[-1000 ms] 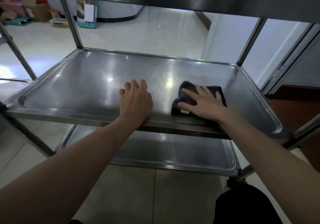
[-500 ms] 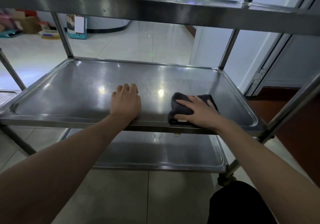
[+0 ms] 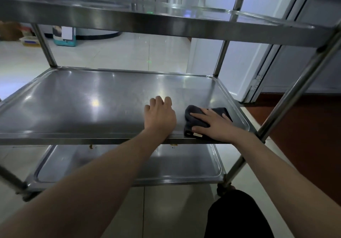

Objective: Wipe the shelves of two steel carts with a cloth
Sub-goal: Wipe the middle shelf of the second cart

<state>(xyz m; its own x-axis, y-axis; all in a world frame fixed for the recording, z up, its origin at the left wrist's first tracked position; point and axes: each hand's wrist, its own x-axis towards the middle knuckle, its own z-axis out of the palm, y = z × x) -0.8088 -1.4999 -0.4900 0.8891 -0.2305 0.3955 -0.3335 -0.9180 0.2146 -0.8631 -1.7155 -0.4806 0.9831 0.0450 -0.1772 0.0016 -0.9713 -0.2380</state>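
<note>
Dark folded cloth (image 3: 195, 117) flat at middle shelf's (image 3: 92, 105) front right corner, three-shelf steel cart (image 3: 166, 23)

The cart has three shelves stacked one above another: the top shelf (image 3: 166, 19) overhead, the middle shelf (image 3: 73, 97) below it, and the bottom shelf (image 3: 175, 166) lowest, near the floor. On the middle shelf, the cloth (image 3: 193, 119) lies at the front edge, close to the front right corner. The right hand (image 3: 214, 125) rests on top of the cloth. The left hand (image 3: 159, 116) rests on the same shelf at its front edge, just left of the cloth and apart from it. Behind the cart, far left on the floor, stands a box (image 3: 63, 36).
</note>
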